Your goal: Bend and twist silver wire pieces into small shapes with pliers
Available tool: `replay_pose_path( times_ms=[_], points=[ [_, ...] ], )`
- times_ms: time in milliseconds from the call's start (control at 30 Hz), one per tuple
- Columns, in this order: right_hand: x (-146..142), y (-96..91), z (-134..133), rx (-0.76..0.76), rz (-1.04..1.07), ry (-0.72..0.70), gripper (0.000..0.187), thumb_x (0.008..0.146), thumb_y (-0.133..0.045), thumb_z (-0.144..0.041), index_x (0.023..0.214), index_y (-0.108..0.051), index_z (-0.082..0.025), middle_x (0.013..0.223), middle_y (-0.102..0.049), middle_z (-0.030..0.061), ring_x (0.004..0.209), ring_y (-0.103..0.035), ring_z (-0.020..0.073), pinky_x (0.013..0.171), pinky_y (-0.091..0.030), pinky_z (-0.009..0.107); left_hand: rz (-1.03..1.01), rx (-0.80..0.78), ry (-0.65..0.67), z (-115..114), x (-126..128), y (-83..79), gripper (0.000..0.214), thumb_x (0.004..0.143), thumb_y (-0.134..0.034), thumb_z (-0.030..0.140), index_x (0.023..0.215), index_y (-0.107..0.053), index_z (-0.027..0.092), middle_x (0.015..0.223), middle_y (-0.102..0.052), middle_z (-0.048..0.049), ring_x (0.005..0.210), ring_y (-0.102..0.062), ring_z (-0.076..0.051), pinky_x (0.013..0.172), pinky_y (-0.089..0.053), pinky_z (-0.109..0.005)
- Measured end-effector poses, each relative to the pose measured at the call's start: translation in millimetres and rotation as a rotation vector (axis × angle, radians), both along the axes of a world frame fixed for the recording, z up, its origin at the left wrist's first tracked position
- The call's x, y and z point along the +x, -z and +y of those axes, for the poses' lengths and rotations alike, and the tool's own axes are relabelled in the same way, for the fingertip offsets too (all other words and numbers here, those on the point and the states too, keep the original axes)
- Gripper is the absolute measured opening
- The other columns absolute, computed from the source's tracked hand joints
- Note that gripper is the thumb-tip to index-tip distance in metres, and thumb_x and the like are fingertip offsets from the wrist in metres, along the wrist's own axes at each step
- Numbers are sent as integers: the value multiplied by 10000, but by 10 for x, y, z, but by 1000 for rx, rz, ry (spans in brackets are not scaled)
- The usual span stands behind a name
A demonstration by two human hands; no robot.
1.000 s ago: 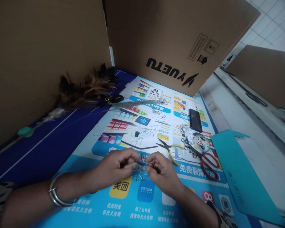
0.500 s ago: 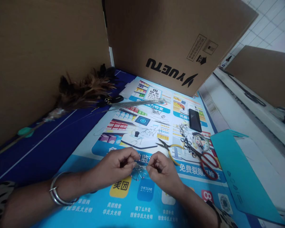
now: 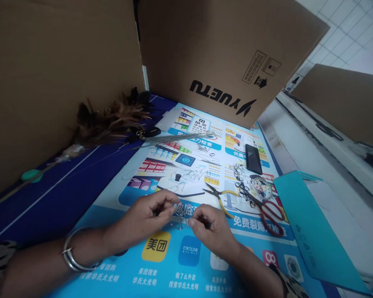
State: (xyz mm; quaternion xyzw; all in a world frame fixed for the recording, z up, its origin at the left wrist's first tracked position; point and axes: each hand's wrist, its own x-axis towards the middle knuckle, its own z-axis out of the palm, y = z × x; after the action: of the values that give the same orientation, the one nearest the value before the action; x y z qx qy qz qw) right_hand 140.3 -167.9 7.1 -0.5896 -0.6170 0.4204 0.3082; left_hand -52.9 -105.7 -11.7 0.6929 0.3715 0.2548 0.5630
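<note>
Low over the printed blue sheet (image 3: pixel 161 285), my left hand (image 3: pixel 149 215) pinches a small cluster of thin bent wires (image 3: pixel 180 221) with pinkish tips. Its thumb and forefinger are pressed together at the cluster's left side. My right hand (image 3: pixel 214 229) is curled at the right side of the cluster, thumb against forefinger; whatever lies between those fingertips is too small to make out. Beyond the right hand lie yellow-handled pliers (image 3: pixel 217 193), jaws apart. Further right are red-handled scissors (image 3: pixel 261 203). Loose bits of wire (image 3: pixel 195 170) are scattered ahead of both hands.
A bundle of straight wires (image 3: pixel 180 137) lies towards the back. To the right are a black phone (image 3: pixel 253 159), a clear tape roll (image 3: pixel 270 186) and a teal folder-like box (image 3: pixel 301 223). A feather duster (image 3: pixel 108 120) lies left; cardboard (image 3: pixel 224 45) stands behind.
My right hand has drawn slightly away from my left, widening the gap between the fingertips. The wire cluster shows more fully and has turned a little. The view has shifted slightly.
</note>
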Motion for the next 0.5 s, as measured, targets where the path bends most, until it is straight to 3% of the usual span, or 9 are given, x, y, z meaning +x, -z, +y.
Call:
replay_pose_path(
  times_ms=[500],
  points=[
    [-5, 6, 6, -17, 9, 27, 159, 768, -511, -267, 639, -453, -194, 555, -412, -48, 500, -361, 77, 463, -288, 199, -3, -48, 61, 6, 10, 2, 214, 855, -452, 279, 1027, -531, 179, 722, -482, 13, 624, -437, -115, 539, -360, -215]
  ],
)
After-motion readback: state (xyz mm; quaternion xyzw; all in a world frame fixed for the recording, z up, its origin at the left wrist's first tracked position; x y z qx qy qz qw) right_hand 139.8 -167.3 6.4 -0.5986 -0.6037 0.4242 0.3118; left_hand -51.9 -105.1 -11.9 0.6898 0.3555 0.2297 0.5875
